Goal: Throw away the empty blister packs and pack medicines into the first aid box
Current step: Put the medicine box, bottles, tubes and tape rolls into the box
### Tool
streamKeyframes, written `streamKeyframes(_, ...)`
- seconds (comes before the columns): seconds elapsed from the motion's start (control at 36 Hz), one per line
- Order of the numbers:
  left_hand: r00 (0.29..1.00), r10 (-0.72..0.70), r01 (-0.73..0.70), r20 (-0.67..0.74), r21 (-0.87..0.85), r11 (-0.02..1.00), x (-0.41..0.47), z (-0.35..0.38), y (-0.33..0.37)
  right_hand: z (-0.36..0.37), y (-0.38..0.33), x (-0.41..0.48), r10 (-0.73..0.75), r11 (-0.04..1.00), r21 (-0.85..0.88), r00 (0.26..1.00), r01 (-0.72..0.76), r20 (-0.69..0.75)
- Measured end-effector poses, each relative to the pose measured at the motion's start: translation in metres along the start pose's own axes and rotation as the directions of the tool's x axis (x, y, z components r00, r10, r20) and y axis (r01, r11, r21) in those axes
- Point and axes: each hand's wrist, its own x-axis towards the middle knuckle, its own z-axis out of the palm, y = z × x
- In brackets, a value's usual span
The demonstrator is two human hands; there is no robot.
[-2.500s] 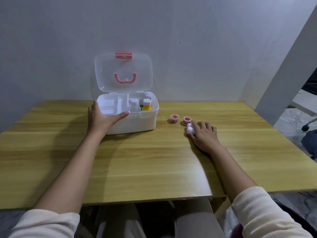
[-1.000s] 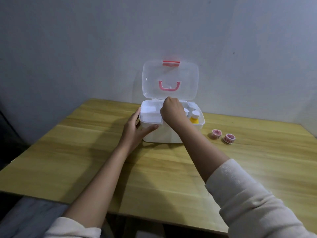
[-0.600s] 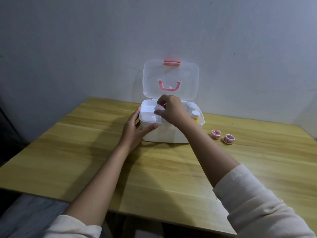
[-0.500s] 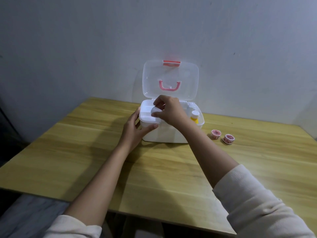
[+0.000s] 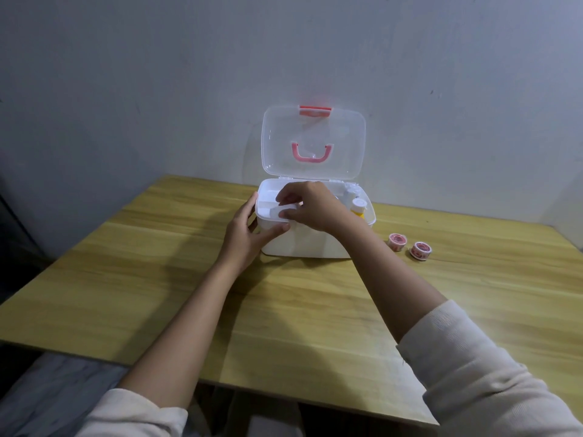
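Note:
A white first aid box point(image 5: 315, 244) stands open at the back of the wooden table point(image 5: 284, 310), its clear lid point(image 5: 314, 140) with a pink handle upright. My left hand point(image 5: 249, 234) grips the box's front left corner. My right hand point(image 5: 312, 206) is over the box's left compartments, fingers pinched on a small white object point(image 5: 288, 209) that is partly hidden. A yellow bottle with a white cap point(image 5: 359, 207) stands in the right part of the box. No blister pack is visible.
Two small pink tape rolls point(image 5: 397, 240) point(image 5: 421, 249) lie on the table just right of the box. A grey wall rises close behind. The table's near edge runs below my forearms, with my lap under it.
My right hand picked a small white item from beside the tape rolls and carried it to the box, then shifted it leftward over the left compartments. My left hand stayed on the box.

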Motion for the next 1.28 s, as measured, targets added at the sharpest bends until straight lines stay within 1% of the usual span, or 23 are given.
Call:
streamKeyframes(0.14,1.000,0.004,-0.004,0.008,0.015,1.000,-0.001,-0.001,0.001,0.003,-0.002,-0.001,0.007,0.998,0.063,1.000,-0.006,-0.026)
streamKeyframes(0.25,1.000,0.010,-0.010,0.004,0.032,0.999,0.000,0.001,0.001,0.008,-0.002,-0.001,0.010,1.000,-0.009,0.999,-0.010,0.038)
streamKeyframes(0.31,1.000,0.001,-0.001,0.004,0.027,1.000,0.000,0.000,0.002,0.007,-0.003,-0.001,0.018,1.000,-0.015,0.999,-0.018,0.046)
streamKeyframes(0.44,0.999,0.006,-0.007,0.054,0.022,1.000,-0.001,-0.002,0.003,0.006,-0.003,-0.002,0.061,0.996,0.071,0.995,-0.055,-0.082)
streamKeyframes(0.53,0.996,0.028,-0.032,0.085,0.039,0.999,-0.003,0.000,0.006,0.005,-0.004,-0.004,0.029,0.994,0.111,0.988,-0.012,-0.149)
streamKeyframes(0.58,0.995,0.050,-0.054,0.091,0.048,0.997,-0.003,0.002,0.007,0.001,-0.006,-0.007,-0.005,0.987,0.153,0.972,0.042,-0.234)
streamKeyframes(0.67,0.995,0.049,-0.054,0.091,0.051,0.997,-0.003,0.004,0.007,-0.013,-0.003,-0.011,0.017,0.970,0.230,0.913,0.085,-0.409)
streamKeyframes(0.72,0.996,0.040,-0.046,0.083,0.073,0.996,-0.002,0.005,0.005,-0.024,0.007,-0.016,0.062,0.959,0.269,0.858,0.091,-0.509)
streamKeyframes(0.78,0.998,0.034,-0.038,0.046,0.097,0.995,-0.003,0.008,0.005,-0.035,0.026,-0.026,0.111,0.954,0.289,0.797,0.083,-0.594)
streamKeyframes(0.83,1.000,0.025,-0.025,0.001,0.097,0.995,-0.003,0.010,0.005,-0.043,0.052,-0.039,0.192,0.946,0.321,0.728,0.040,-0.658)
streamKeyframes(0.89,1.000,0.012,-0.010,-0.019,0.102,0.995,-0.002,0.012,0.004,-0.047,0.077,-0.055,0.274,0.945,0.324,0.663,-0.050,-0.697)
streamKeyframes(0.94,1.000,0.003,0.000,-0.021,0.108,0.994,-0.001,0.012,0.005,-0.050,0.100,-0.072,0.329,0.939,0.312,0.626,-0.142,-0.707)
streamKeyframes(0.97,1.000,-0.004,0.007,-0.022,0.107,0.994,0.000,0.013,0.005,-0.050,0.110,-0.081,0.355,0.932,0.309,0.635,-0.187,-0.686)
streamKeyframes(1.0,1.000,-0.007,0.010,-0.026,0.101,0.995,0.000,0.013,0.005,-0.048,0.120,-0.088,0.380,0.924,0.294,0.660,-0.243,-0.648)
streamKeyframes(1.06,0.999,0.003,0.000,-0.042,0.094,0.996,0.000,0.016,0.004,-0.042,0.142,-0.098,0.408,0.910,0.189,0.725,-0.368,-0.555)
streamKeyframes(1.11,0.998,0.016,-0.011,-0.056,0.095,0.995,0.001,0.018,0.002,-0.035,0.160,-0.101,0.427,0.892,0.065,0.785,-0.448,-0.450)
streamKeyframes(1.19,0.998,0.012,-0.007,-0.068,0.074,0.997,0.001,0.019,0.001,-0.027,0.170,-0.098,0.419,0.870,-0.130,0.852,-0.476,-0.315)
streamKeyframes(1.28,0.997,0.020,-0.015,-0.077,0.066,0.998,0.000,0.021,0.002,-0.020,0.174,-0.094,0.404,0.853,-0.226,0.870,-0.470,-0.283)
